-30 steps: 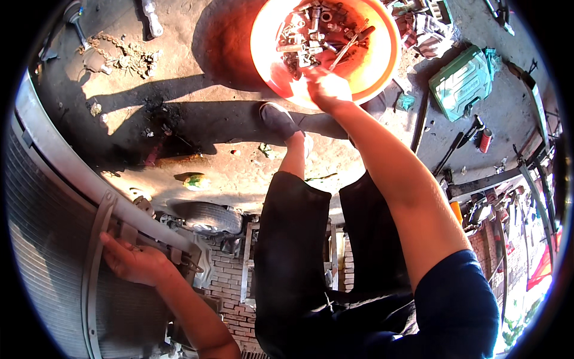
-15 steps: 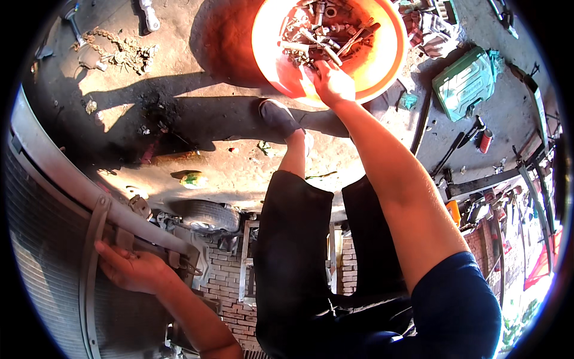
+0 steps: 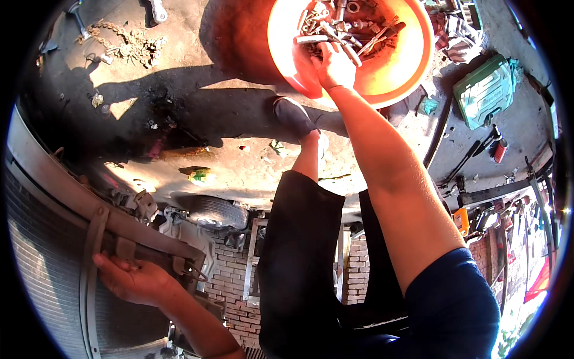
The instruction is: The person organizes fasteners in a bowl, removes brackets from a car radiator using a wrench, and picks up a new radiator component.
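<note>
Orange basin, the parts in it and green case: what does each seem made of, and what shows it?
Basin: probably smooth plastic, its wall glowing in sunlight. Parts: likely metal, dull grey with glints. Case: perhaps semi-gloss plastic, given raised ridges.

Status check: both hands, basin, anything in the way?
Right hand in orange basin, at loose metal parts; grip unclear. Left hand cupped near ribbed panel; contents unclear. Nothing visibly blocking the right hand.

metal parts [image 3: 344, 31] lie in the basin [image 3: 402, 70], left of the case [image 3: 485, 91]
</note>
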Tool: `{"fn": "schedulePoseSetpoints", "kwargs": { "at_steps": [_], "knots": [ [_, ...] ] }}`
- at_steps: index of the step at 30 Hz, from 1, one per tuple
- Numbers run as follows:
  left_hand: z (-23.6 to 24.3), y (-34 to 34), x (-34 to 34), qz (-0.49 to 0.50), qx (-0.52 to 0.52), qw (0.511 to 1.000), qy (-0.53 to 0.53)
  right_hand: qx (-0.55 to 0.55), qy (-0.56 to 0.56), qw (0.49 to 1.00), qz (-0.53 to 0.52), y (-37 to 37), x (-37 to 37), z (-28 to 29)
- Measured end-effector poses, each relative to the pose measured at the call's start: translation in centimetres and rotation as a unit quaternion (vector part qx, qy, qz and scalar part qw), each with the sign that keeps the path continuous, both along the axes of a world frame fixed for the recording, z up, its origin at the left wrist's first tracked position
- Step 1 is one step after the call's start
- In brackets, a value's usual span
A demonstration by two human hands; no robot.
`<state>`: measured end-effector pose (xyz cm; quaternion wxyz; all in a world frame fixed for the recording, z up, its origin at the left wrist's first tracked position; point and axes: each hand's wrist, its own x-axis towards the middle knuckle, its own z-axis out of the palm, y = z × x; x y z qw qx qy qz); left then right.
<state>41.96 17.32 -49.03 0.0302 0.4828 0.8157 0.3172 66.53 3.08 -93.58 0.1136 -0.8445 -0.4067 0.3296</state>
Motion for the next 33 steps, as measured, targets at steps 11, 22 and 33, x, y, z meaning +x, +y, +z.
{"fn": "schedulePoseSetpoints", "kwargs": {
  "at_steps": [11,22,33],
  "knots": [
    [0.7,-0.1,-1.5,0.005,0.001,1.000,-0.005,0.001,0.049,0.996,0.076,-8.0,5.8,4.7],
    [0.5,-0.1,-0.8,-0.004,-0.030,1.000,-0.004,-0.014,0.481,0.826,-0.294,-9.3,9.5,5.6],
    [0.6,-0.1,-0.1,-0.026,-0.034,0.999,-0.017,0.057,0.652,0.560,-0.508,-8.2,8.8,10.0]
  ]
}}
